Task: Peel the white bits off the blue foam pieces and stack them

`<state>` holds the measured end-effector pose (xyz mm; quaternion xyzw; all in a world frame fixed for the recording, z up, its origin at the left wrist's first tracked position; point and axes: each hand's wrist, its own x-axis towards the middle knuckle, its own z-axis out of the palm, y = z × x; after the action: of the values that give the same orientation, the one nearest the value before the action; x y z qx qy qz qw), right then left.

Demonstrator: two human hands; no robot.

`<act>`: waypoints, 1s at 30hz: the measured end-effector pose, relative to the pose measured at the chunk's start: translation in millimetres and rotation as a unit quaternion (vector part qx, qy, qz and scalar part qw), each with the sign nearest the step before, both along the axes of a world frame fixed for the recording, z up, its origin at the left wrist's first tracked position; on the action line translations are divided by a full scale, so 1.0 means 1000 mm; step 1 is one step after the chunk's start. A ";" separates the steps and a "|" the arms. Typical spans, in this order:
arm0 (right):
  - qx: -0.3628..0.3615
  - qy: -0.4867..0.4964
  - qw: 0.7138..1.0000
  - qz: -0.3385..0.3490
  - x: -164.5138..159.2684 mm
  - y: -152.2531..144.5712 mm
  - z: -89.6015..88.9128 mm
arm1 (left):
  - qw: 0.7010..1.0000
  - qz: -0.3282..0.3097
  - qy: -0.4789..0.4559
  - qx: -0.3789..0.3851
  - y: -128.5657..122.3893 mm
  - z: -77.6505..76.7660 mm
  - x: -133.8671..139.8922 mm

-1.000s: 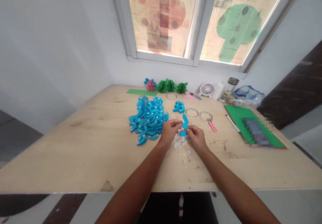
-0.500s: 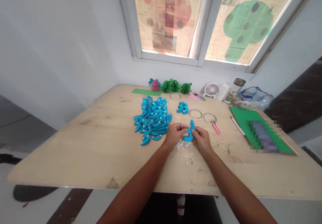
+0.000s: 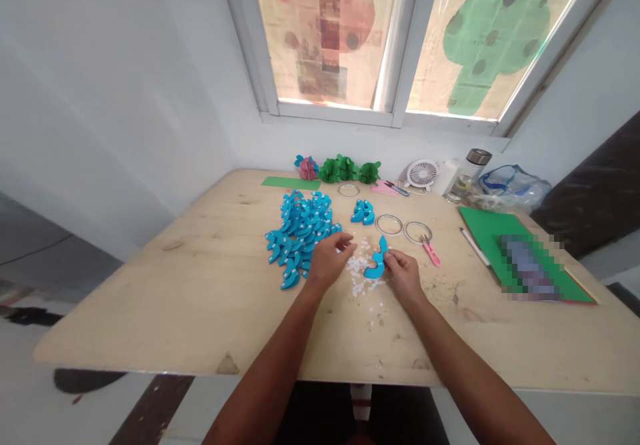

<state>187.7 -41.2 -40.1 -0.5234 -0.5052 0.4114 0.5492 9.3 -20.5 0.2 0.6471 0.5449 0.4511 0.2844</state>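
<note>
My right hand (image 3: 403,276) pinches a curved blue paper piece (image 3: 376,268) between thumb and fingers, just above the table. To its left, my left hand (image 3: 330,258) is apart from the piece, fingers curved and thumb separated, with nothing visible in it. Small white paper bits (image 3: 357,268) lie scattered between the two hands. Close by my left hand is a large heap of curved blue paper pieces (image 3: 303,228), many with small white squares on them. A smaller stack of blue pieces (image 3: 363,212) sits farther back.
Rolls of tape (image 3: 389,216) and pink-handled snips (image 3: 431,252) lie beyond my right hand. Green folded-paper shapes (image 3: 345,168), a white fan (image 3: 421,175) and a bottle (image 3: 467,175) line the wall. Green sheets (image 3: 493,232) and a white pen (image 3: 474,245) are at right.
My left hand has let go of the blue paper piece and moved left toward the heap. My right hand still holds the piece in nearly the same place.
</note>
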 end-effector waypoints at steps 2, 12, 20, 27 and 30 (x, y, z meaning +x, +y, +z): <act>-0.001 -0.003 1.000 -0.009 0.000 0.000 0.001 | 0.987 0.075 0.144 0.019 0.001 0.005 -0.020; -0.003 0.001 1.000 0.010 -0.001 -0.001 0.005 | 0.878 0.132 0.459 0.039 0.004 -0.015 -0.057; -0.046 0.183 0.977 0.097 -0.003 0.001 0.004 | 0.908 0.111 0.365 0.172 -0.017 -0.008 -0.018; -0.075 0.239 0.961 0.119 -0.002 -0.001 0.013 | 0.913 -0.012 0.345 0.217 -0.031 -0.011 0.018; -0.068 0.246 0.961 0.108 -0.001 0.000 0.012 | 0.927 -0.057 0.308 0.205 -0.033 -0.010 0.020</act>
<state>187.0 -40.7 -27.7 -0.3842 -0.3786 0.6180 0.5720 29.7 -53.6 -9.5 0.8283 0.4635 0.3145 -0.0109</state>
